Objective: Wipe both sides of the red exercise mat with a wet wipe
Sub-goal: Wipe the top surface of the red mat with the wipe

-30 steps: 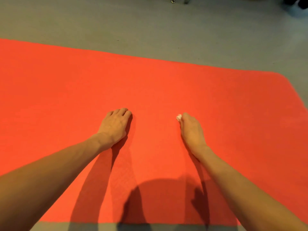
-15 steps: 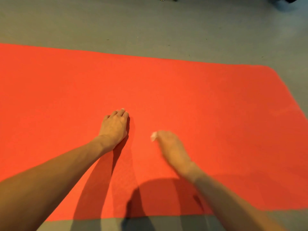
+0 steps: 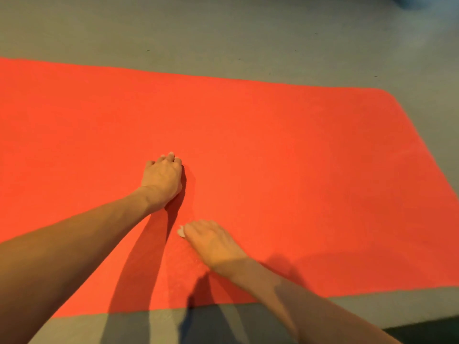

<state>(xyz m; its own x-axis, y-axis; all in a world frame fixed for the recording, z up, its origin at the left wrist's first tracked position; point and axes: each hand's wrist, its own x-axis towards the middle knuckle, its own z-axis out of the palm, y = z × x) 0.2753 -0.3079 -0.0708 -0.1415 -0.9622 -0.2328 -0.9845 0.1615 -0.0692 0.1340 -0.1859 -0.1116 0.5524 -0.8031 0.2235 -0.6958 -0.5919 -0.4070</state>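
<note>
Head view, and the stroke is coming home. The right hand [image 3: 213,242] was out level with the left a second ago. It has dragged back toward the body and slid inward, and it now sits near the mat's [image 3: 273,145] near edge, just below and to the right of the left hand [image 3: 162,181]. It's a touch blurred, so it looks to be mid-sweep. Its fingers are closed down over the wipe [image 3: 180,231], pressing it onto the mat, with only a small white corner poking out at the fingertips.

The left hand hasn't budged. It's planted on the mat in the same spot, fingers loosely bent, grasping nothing and bracing the body. The two hands are near each other but not touching.

The mat lies flat on the grey floor [image 3: 223,33], one face up. Its right end is in view and its left end runs out of frame.

So what does that pull mean? By my reading, one strip down the middle of the top face has just had a pass from far to near. Plenty of red to either side may still need wiping, though no wet track shows up to prove what's been covered. The underside can't be reached with the mat lying like this, so the flip is still to come.
</note>
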